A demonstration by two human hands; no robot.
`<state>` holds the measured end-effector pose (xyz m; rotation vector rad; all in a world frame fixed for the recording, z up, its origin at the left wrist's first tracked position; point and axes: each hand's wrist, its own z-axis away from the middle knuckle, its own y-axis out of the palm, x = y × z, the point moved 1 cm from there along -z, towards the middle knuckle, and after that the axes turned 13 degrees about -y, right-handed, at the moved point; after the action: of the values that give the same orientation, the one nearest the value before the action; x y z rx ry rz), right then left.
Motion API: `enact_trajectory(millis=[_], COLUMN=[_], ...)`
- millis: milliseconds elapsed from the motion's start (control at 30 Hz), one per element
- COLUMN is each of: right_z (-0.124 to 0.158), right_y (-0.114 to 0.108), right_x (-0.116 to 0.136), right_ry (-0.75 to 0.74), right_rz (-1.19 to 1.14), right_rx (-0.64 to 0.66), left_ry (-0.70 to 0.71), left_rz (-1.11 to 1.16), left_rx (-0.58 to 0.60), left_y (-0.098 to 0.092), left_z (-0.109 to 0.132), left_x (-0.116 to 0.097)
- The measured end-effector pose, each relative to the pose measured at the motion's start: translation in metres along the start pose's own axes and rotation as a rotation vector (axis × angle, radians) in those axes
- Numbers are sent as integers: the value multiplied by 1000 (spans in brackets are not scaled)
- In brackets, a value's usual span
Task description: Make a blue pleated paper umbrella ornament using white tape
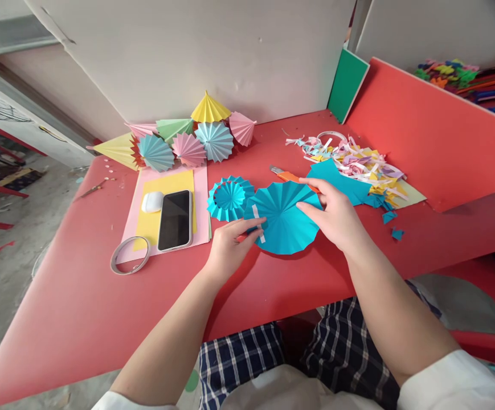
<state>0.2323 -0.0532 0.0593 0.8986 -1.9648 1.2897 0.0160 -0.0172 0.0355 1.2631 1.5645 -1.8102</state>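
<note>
A pleated teal paper fan disc (282,222) lies on the red table (102,307), with a white tape strip near its left edge. My left hand (229,248) pinches the disc's left edge by the tape. My right hand (332,212) presses its fingers onto the disc's upper right part. A smaller folded teal rosette (229,198) lies just to the left, touching the disc. Behind my right hand lies an orange utility knife (287,176) and a flat teal paper piece (341,181).
Several pastel paper umbrellas (187,142) stand at the back. A phone (175,220) and earbud case (152,201) rest on yellow and pink sheets (166,185). A tape roll (130,255) lies front left. A scrap pile (354,162) sits right, below a red raised board (435,131).
</note>
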Motion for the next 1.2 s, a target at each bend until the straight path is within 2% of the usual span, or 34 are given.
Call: enact_trajectory(millis=[167, 367, 633, 1000, 1200], right_z=[1, 1, 3, 5, 2], right_y=[2, 3, 4, 4, 5], right_x=[-2, 1, 16, 19, 4], right_ry=[-30, -12, -36, -44, 20], right_rz=[-21, -21, -51, -78, -91], right_rx=[-12, -17, 11, 26, -76], left_ry=[8, -5, 78, -67, -86], left_rz=[21, 18, -17, 64, 117], left_rx=[-165, -189, -364, -342, -183], left_y=[-3, -4, -3, -6, -3], left_z=[1, 1, 6, 6, 4], left_x=[-1, -4, -3, -5, -3])
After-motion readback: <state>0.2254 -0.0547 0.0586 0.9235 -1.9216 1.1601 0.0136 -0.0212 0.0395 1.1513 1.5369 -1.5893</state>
